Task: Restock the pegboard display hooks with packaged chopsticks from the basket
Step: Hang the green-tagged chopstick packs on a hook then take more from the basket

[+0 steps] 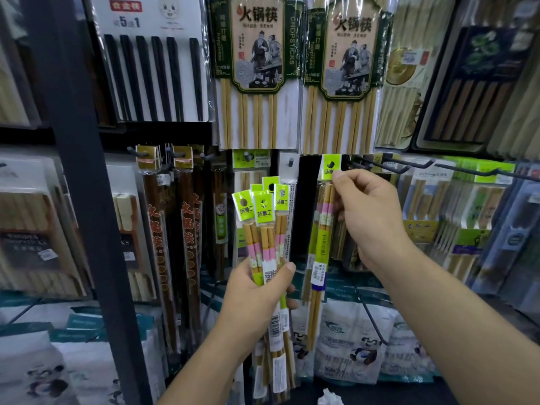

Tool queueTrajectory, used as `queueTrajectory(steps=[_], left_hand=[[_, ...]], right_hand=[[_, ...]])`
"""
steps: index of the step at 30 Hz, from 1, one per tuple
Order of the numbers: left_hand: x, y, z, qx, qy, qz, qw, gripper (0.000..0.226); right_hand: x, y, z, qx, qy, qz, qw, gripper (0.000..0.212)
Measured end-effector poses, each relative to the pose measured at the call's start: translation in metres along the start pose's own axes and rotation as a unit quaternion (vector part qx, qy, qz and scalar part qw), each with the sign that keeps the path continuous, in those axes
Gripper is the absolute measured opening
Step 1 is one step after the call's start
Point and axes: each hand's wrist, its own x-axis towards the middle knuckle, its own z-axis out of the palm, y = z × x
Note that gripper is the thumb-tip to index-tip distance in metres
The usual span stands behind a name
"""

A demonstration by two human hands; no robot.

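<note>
A single pack of bamboo chopsticks (318,229), with lime-green header and pink band, hangs upright, pinched at its header by the right hand (371,217) beside a bare black pegboard hook (428,163). The left hand (257,290) grips a fanned bundle of matching packs (264,229).

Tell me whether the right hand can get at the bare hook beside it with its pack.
Probably yes. The right hand pinches the pack by its green header just left of the bare hook, which has nothing hanging on it. The left hand holds its bundle lower, clear of that path.
</note>
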Motion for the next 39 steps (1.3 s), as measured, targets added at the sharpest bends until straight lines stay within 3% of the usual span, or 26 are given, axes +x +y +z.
queueTrajectory(steps=[9,15,20,26,31,39], left_hand=[[0.002,-0.005,0.002,-0.01,-0.014,0.002,1.0,0.009],[0.003,-0.004,0.004,-0.028,-0.022,0.017,0.999,0.006],[0.002,-0.005,0.004,-0.024,-0.032,0.031,0.999,0.01],[-0.001,0.0,0.011,-0.016,-0.044,0.034,0.998,0.02],[-0.004,0.002,0.012,-0.002,-0.051,0.04,0.998,0.022],[-0.005,0.002,0.013,0.039,-0.053,0.084,0.994,0.026]], right_hand=[[0.008,0.002,-0.001,0.004,0.012,0.005,1.0,0.028],[0.008,0.017,-0.003,-0.057,0.008,-0.002,0.998,0.027],[-0.003,0.022,-0.011,-0.089,0.045,-0.012,0.995,0.016],[-0.034,0.017,0.0,-0.064,-0.145,-0.02,0.987,0.009],[-0.036,0.019,0.004,-0.041,-0.114,0.008,0.993,0.021],[-0.044,0.023,0.006,-0.042,-0.139,0.033,0.989,0.037]])
